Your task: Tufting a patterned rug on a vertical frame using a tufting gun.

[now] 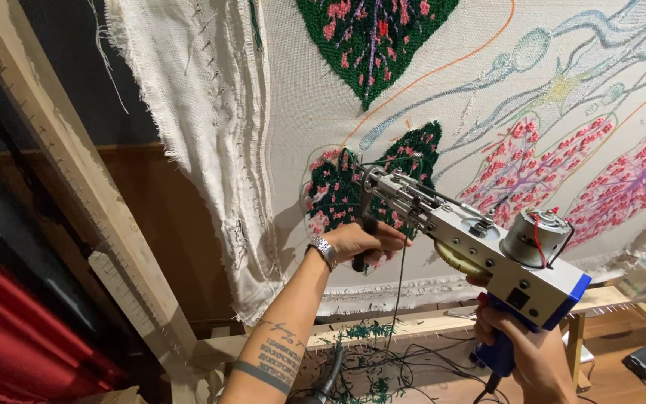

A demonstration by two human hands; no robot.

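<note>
Right hand [526, 350] wraps my tufting gun's [480, 247] blue grip; left hand [359, 241] clenches its front handle; green leaf [364, 187] half filled, pink leaves [562, 168] only outlined on backing cloth [443, 105].

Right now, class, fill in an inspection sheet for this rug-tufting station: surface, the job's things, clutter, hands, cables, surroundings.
Surface: cream woven backing cloth stretched on a pale wooden frame, frayed at its left edge.
Job's things: silver and blue electric tufting gun, its tip against a half-filled green and pink tufted leaf; green yarn feeding up to it.
Clutter: green yarn snippets on the lower frame bar.
Hands: left hand, fingers wrapped round the gun's black front grip; right hand round the blue rear handle.
Cables: black leads tangled below the frame.
Surroundings: red curtain at the left; wood floor.
</note>
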